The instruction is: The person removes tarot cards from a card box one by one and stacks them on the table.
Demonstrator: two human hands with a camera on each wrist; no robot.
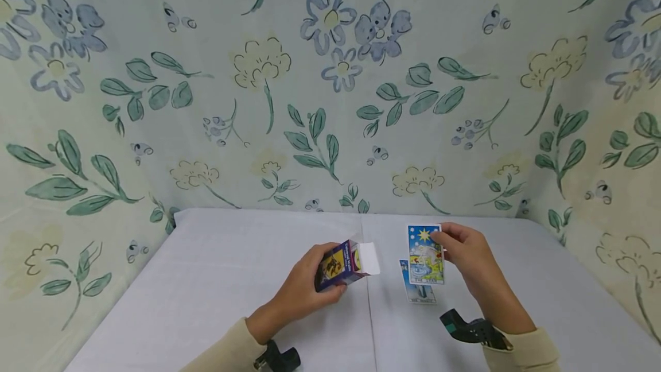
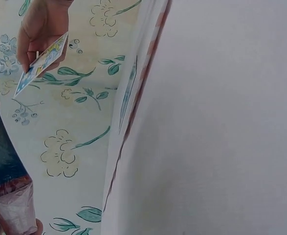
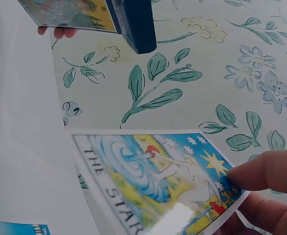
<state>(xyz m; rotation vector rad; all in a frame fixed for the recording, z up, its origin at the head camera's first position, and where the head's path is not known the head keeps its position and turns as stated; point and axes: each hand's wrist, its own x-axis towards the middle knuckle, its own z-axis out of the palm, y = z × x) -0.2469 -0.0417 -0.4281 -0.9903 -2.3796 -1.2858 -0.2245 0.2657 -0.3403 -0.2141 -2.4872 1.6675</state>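
My left hand (image 1: 304, 283) grips a dark blue card box (image 1: 333, 267) with a picture on its face. The box is tilted, its white flap (image 1: 368, 258) folded out toward the right and colourful cards showing at the mouth. Between thumb and fingers, my right hand (image 1: 467, 248) pinches a tarot card (image 1: 426, 254) printed "THE STAR", face up, by its upper right edge. In the right wrist view, the thumb (image 3: 265, 171) presses on the card's starry end. Another tarot card (image 1: 420, 294) lies on the table below, partly covered by the held one in the head view.
A white cloth covers the table (image 1: 232, 257), with a crease running front to back near the middle. Floral fabric (image 1: 330, 102) hangs behind and along both sides. Each wrist wears a small black camera, such as the right one (image 1: 470, 329).
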